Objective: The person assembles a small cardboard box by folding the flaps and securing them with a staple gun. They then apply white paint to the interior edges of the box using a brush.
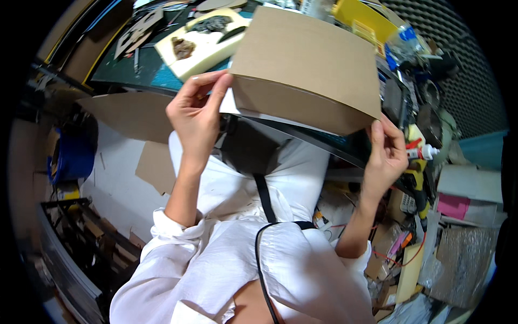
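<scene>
A large brown cardboard sheet point(313, 59) lies over the near part of the workbench, bent along a crease. Its front strip point(297, 102) angles down toward me. My left hand point(198, 110) pinches the left end of the crease between thumb and fingers. At the right front corner, my right hand point(386, 156) grips the cardboard, thumb on the near side; some of its fingertips are hidden behind the edge. A white sheet or surface point(229, 102) shows just under the left end of the strip.
Left of the cardboard, a cream foam block point(189, 62) carrying dark lumps rests on a teal cutting mat point(166, 77). A yellow bin point(367, 20) stands behind. At right are a white bottle point(429, 152), a yellow-and-black power tool point(417, 186) and clutter. A blue bucket point(75, 154) stands at left.
</scene>
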A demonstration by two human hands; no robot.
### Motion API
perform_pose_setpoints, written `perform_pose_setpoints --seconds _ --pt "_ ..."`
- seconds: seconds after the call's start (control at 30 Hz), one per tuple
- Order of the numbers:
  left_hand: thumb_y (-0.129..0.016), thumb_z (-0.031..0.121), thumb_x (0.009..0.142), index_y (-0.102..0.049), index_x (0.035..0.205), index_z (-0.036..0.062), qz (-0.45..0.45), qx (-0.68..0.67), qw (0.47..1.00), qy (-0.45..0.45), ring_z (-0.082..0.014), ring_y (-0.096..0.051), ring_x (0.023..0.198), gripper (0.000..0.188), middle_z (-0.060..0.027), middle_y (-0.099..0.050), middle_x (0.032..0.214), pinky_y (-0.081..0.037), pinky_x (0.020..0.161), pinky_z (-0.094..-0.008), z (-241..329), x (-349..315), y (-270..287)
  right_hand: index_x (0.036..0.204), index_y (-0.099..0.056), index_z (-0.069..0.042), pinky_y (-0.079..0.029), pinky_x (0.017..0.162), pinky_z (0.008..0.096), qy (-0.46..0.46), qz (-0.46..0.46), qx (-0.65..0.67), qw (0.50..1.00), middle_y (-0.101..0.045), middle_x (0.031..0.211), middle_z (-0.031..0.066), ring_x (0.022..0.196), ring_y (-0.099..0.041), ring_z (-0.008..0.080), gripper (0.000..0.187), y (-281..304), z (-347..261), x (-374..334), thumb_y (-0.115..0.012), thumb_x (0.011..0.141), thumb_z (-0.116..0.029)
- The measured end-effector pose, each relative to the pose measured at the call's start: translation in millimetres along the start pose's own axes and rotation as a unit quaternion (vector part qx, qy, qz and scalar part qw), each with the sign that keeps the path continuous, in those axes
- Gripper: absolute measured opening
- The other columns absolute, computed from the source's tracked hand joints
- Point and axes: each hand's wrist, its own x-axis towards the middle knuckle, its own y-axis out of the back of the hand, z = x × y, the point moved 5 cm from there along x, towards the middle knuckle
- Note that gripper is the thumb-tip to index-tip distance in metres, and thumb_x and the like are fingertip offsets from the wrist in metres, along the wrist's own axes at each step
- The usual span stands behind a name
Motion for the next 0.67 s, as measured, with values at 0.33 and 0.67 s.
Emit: perform_pose_setpoints --seconds 0.33,0.67 --pt "-0.072 0.007 0.087 -0.070 0.100 -0.0043 0.007 0.063 0.998 -0.031 -0.0032 -0.060 0.072 0.016 -0.0037 -0.069 0.083 -0.046 0.065 -0.0153 -5 0 2 0.081 -0.064 0.000 -0.042 0.075 0.0218 -0.076 0.046 0.021 0.996 -0.065 0.086 0.0047 0.077 -0.052 0.0061 0.016 -4 -1 10 -0.070 0.088 -0.012" --pt "-0.065 0.014 0.092 -0.064 0.119 0.0056 -0.075 0.267 0.905 -0.323 -0.0283 -0.065 0.107 0.029 -0.0145 -0.064 0.118 -0.052 0.091 -0.0314 15 8 4 0.083 -0.057 -0.004 -0.039 0.081 0.0239 -0.129 0.016 0.124 0.984 -0.062 0.097 0.0063 0.083 -0.050 0.0081 0.016 -10 5 13 -0.068 0.088 -0.014"
